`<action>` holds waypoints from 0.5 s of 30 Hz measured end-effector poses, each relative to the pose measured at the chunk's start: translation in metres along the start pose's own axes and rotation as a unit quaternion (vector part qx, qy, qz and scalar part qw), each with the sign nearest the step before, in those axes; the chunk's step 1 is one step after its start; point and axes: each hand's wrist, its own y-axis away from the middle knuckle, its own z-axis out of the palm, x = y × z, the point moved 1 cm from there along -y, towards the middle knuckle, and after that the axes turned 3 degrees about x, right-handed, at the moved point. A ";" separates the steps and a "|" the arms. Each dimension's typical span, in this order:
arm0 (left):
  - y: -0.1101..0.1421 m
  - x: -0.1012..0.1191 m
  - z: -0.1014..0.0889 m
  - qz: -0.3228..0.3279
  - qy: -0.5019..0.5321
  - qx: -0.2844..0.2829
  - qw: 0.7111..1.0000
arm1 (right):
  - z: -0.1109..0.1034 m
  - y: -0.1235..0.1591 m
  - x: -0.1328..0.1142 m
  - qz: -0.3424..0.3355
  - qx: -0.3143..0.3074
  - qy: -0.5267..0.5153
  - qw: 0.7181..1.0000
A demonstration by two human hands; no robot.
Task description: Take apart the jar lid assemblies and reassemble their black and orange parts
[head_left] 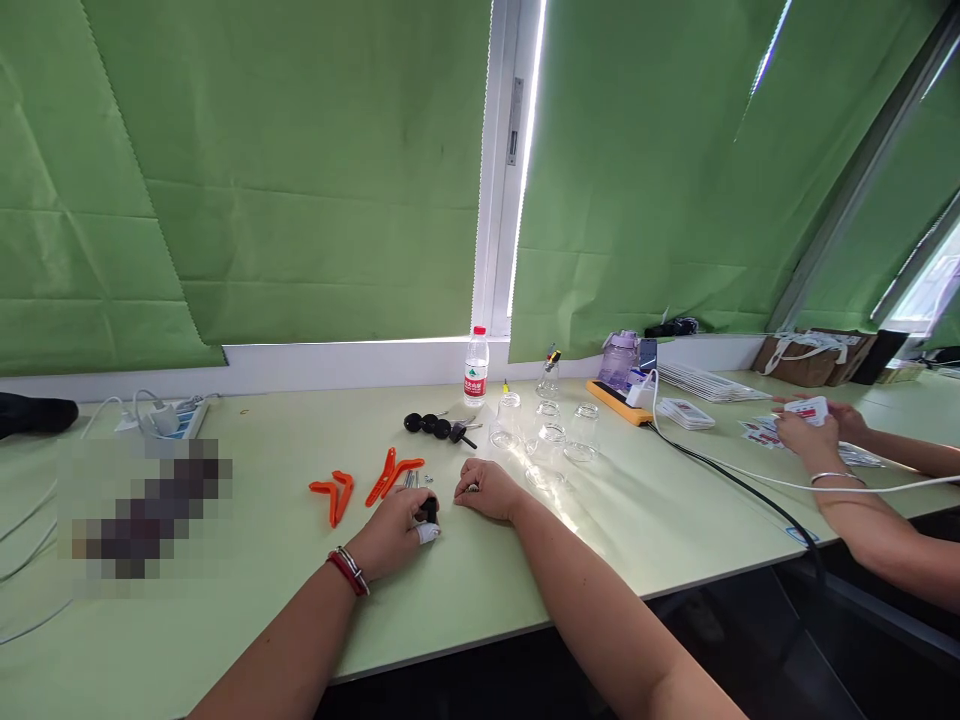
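Black part (428, 511) is held in the left hand (391, 532), above the tabletop (180, 645), nearer to the front edge than to the back edge. The grip of the left hand is narrow, with thumb and fingers closed about the part; a white piece (428, 532) is seen at the thumb side, its nature not discernible. The right hand (487, 490) is placed just beside, with fingers curled down toward the tabletop; whether anything is gripped by it cannot be told.

Metal screws (409, 479) are laid just beyond the left hand, toward the back edge. To the left of these, two orange V-shaped parts are set: one (394, 474) near the screws, the other (343, 497) farther toward the left end. Black round-headed parts (443, 429) are grouped in a row between the hands and the back edge.

A water bottle (475, 368) is stood upright by the back edge. To its right, clear glasses (582, 436) are clustered, and an orange power strip (616, 402) is laid farther right. Toward the right end, a card (810, 409) is held above the tabletop by a co-worker's hands (808, 437); a card stack (685, 413) is positioned between them and the power strip.
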 end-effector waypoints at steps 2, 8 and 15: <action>0.000 0.000 0.000 0.002 -0.007 -0.001 1.000 | 0.000 0.000 -0.005 -0.008 0.013 -0.045 0.999; -0.002 -0.002 0.002 0.015 -0.018 0.012 1.000 | 0.006 0.002 -0.033 -0.028 0.038 -0.282 0.958; -0.002 0.003 0.001 0.013 -0.020 0.008 1.000 | 0.015 0.004 -0.039 -0.013 0.002 -0.352 0.936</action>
